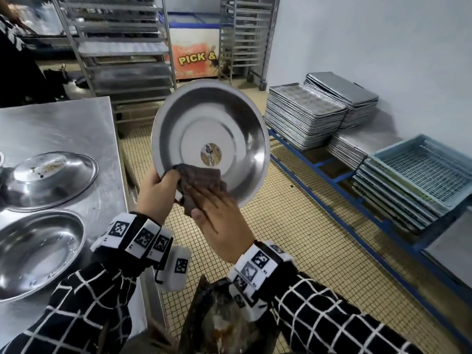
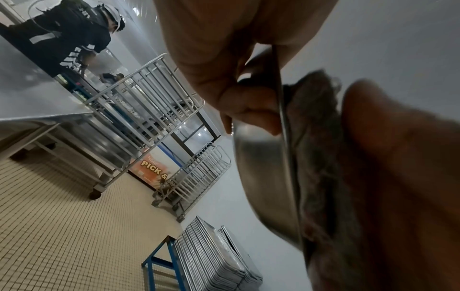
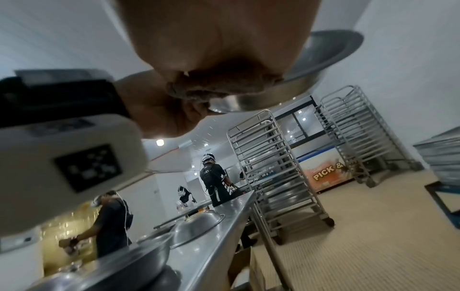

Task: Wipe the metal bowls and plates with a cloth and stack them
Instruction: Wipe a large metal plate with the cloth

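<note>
— How are the hands set?
— The left hand (image 1: 155, 192) grips the lower left rim of the metal bowl (image 1: 211, 139), thumb inside, fingers (image 2: 251, 107) curled behind, holding it tilted over the tiled floor (image 1: 293, 241). The right hand (image 1: 219, 221) lies flat, fingers straight, pressing the dark cloth (image 1: 201, 185) against the bowl's inner wall.
— And around them?
— A steel worktop (image 1: 63, 129) on the left carries an upturned bowl (image 1: 48, 180) and an upright one (image 1: 38, 251). Baking trays (image 1: 301, 116) are stacked by the wall.
</note>
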`<state>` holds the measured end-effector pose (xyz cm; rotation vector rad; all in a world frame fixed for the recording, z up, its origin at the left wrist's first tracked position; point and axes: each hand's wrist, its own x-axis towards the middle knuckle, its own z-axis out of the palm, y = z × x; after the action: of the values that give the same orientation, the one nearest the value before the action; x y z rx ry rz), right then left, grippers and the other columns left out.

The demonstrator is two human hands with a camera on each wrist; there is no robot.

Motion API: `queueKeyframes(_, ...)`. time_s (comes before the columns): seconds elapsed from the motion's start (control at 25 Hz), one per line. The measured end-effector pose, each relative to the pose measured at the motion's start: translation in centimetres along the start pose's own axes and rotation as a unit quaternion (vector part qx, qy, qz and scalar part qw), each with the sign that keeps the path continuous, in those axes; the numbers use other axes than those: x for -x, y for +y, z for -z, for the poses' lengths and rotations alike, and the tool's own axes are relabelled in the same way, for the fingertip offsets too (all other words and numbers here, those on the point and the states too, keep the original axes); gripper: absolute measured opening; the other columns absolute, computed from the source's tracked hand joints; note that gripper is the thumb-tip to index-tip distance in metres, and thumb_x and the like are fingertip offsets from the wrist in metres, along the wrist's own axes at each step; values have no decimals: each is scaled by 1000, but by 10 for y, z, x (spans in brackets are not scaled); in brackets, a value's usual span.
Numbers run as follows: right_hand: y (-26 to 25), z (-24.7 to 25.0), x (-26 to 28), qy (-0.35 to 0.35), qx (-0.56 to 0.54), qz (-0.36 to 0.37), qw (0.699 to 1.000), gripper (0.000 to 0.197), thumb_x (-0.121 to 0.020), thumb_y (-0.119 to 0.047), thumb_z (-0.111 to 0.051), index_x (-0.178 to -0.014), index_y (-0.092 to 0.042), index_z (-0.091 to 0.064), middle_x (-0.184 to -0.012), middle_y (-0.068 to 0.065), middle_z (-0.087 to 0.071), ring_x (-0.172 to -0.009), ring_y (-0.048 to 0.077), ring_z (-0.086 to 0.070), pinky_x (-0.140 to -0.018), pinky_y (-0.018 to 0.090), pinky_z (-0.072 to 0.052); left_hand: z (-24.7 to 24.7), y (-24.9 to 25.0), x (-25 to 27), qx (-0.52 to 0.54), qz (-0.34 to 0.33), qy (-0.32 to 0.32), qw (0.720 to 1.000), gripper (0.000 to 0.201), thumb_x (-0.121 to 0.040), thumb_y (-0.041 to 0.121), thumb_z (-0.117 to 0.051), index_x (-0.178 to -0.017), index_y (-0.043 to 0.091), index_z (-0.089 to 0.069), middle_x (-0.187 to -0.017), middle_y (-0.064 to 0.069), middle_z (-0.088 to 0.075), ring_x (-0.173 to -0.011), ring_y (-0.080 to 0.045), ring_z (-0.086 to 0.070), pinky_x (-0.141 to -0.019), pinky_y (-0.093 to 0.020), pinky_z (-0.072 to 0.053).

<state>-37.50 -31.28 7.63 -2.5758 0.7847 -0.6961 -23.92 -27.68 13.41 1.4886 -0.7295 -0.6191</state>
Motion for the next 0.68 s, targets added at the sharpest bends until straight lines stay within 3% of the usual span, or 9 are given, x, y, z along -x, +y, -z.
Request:
queueKeyframes(0.08, -2, -1, 6, 22, 33, 0, 999, 57, -99, -49, -13, -144, -25, -36, -146, -4, -42, -141, 19, -26, -116, 42, -17, 2, 3, 0, 5, -1, 11, 1000, 21, -86, 8, -47, -70, 21, -52, -66, 1, -49, -64, -16, -45, -57, -32, -35)
queueKeyframes(0.16, 23, 2, 11, 44, 105, -26, 993, 56, -99, -49, -12, -145, -25, -33, -151, -4, -36, -146, 21, -14, -118, 48, -12, 6, 7, -2, 6, 4, 24, 1000, 20, -85, 7, -48, -70, 20, -50, -65, 0, -46, -60, -16, -42, -54, -31, -33)
queueKeyframes(0.28, 65, 18, 9, 49, 101, -149, 982, 60, -96, -53, -7, -152, -30, -10, -160, -7, 3, -146, 22, 12, -117, 56, -7, 15, 8, -6, -3, 13, -2, 1000, 18, -85, 6, -47, -71, 17, -49, -69, -4, -47, -68, -23, -46, -59, -36, -39)
queueKeyframes(0.36, 78, 34, 2, 89, 5, -194, 977, 60, -97, -51, -15, -152, -31, -1, -159, -6, 10, -146, 27, -4, -112, 51, -27, 18, 5, -6, -7, 39, -29, 999, 13, -86, 6, -48, -76, 14, -52, -71, -9, -53, -69, -28, -53, -64, -42, -47)
queueKeyframes(0.44, 80, 56, -6, 132, -71, -226, 962, 59, -99, -46, -28, -152, -29, -6, -158, 2, -17, -133, 28, -39, -95, 32, -39, 21, -1, -4, -20, 77, -54, 995, 10, -87, 4, -47, -82, 10, -52, -70, -11, -55, -57, -26, -60, -56, -38, -52)
queueKeyframes(0.52, 83, 79, -11, 125, -102, -265, 951, 54, -97, -46, -41, -146, -24, -32, -134, 7, -54, -116, 24, -55, -87, 25, -38, 25, -5, -2, -26, 108, -83, 990, 7, -87, 1, -47, -85, 6, -52, -64, -11, -53, -44, -19, -58, -41, -30, -47)
queueKeyframes(0.56, 83, 87, -12, 114, -113, -277, 947, 45, -95, -45, -48, -133, -21, -49, -118, 6, -63, -106, 22, -59, -81, 23, -41, 26, -6, -2, -28, 117, -95, 988, 6, -86, 0, -47, -85, 4, -51, -62, -10, -52, -40, -17, -56, -37, -27, -44)
queueKeyframes(0.6, 84, 91, -12, 106, -122, -291, 943, 35, -93, -42, -55, -113, -15, -59, -103, 4, -66, -94, 19, -61, -73, 21, -43, 28, -8, -3, -25, 126, -100, 987, 5, -86, 1, -47, -86, 3, -52, -60, -10, -51, -38, -15, -55, -36, -25, -42)
queueKeyframes(0.68, 83, 91, -7, 117, -143, -322, 929, 24, -90, -30, -61, -79, -10, -55, -79, 2, -58, -70, 13, -53, -58, 21, -37, 29, -9, -3, 3, 128, -98, 987, 7, -88, 3, -50, -93, 4, -55, -62, -9, -55, -42, -14, -58, -38, -24, -45)
